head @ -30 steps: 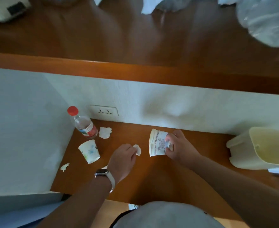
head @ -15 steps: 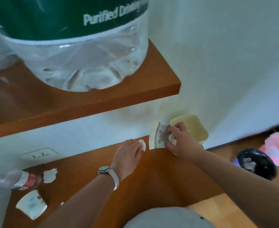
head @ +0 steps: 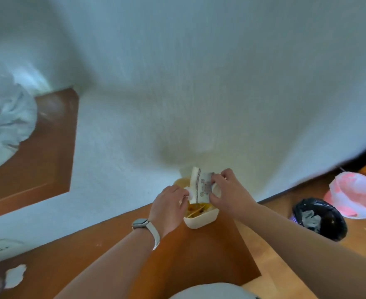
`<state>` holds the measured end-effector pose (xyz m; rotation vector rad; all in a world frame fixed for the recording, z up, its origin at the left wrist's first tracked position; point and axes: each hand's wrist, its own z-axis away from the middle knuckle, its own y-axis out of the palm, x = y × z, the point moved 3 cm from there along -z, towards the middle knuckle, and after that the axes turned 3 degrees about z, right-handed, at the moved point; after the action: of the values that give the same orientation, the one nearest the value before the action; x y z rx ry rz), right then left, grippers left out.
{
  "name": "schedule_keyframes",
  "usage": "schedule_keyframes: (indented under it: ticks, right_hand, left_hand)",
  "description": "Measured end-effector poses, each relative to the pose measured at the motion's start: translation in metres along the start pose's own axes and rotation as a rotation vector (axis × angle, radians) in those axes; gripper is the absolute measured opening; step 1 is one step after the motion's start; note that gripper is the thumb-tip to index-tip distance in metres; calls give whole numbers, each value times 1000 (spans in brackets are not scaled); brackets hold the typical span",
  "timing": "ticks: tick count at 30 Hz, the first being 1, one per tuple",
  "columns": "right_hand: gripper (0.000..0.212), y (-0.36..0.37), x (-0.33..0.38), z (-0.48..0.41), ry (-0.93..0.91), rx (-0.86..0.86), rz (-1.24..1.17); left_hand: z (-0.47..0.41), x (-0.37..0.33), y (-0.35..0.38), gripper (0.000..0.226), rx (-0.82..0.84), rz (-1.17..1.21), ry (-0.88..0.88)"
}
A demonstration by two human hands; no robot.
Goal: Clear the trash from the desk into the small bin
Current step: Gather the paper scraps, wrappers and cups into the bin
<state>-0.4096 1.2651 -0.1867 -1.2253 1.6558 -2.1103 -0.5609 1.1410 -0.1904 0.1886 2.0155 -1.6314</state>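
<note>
Crumpled paper cup [head: 200, 186] over bin [head: 201, 218]

Both bare arms reach forward, left hand [head: 169, 205] and right hand [head: 229, 194] pinched shut, fingers nearly meeting.

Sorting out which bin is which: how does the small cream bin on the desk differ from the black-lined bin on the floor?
The small cream bin sits on the desk, under both hands; the black-lined bin stands on the floor, untouched. The cream bin is unlined and shows yellowish scraps; the black-lined bin holds crumpled grey paper. Both are open-topped and already hold trash.
</note>
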Motion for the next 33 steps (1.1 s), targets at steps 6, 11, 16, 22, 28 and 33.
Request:
schedule_keyframes:
  ticks: [6,11,16,22,28,33]
  right_hand:
    - [42,13,-2,-17,-162,193,64]
    - [39,16,12,-31,-356,150,189]
    - [40,21,41,-44,-477,169,210]
    - [43,45,96,-31,-613,233,269]
    - [47,83,160,-6,-676,339,291]
    - [51,123,221,16,-738,387,300]
  left_hand:
    - [1,-2,9,25,25,-86,-75]
    - [20,11,-3,25,19,-123,-76]
    - [43,29,-11,32,-12,-123,-109]
    - [92,63,-25,36,-12,-219,-169]
    - [172,136,-54,39,-5,-261,-321]
    - [255,198,-79,38,-50,-280,-483]
